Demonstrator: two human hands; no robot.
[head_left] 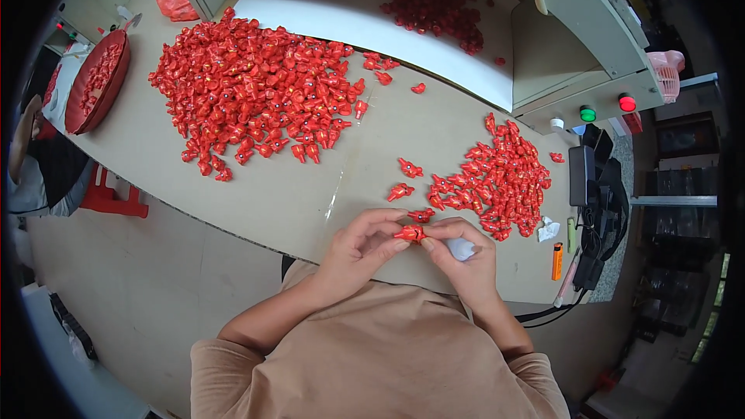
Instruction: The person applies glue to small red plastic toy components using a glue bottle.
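Near the table's front edge, a small red figurine-like plastic piece is pinched between both hands. My left hand closes thumb and fingers on its left end. My right hand grips the right end, with something whitish showing by its palm. Just beyond my fingertips lies another red piece, and two loose ones rest a little farther off. To the right of these is a smaller pile of red pieces. A much larger heap of similar pieces covers the table's far left.
A booth-like cabinet with green and red lights stands at the back, more red pieces inside. An orange lighter, crumpled tissue and black adapter with cables sit right. At left are a red basket and red stool.
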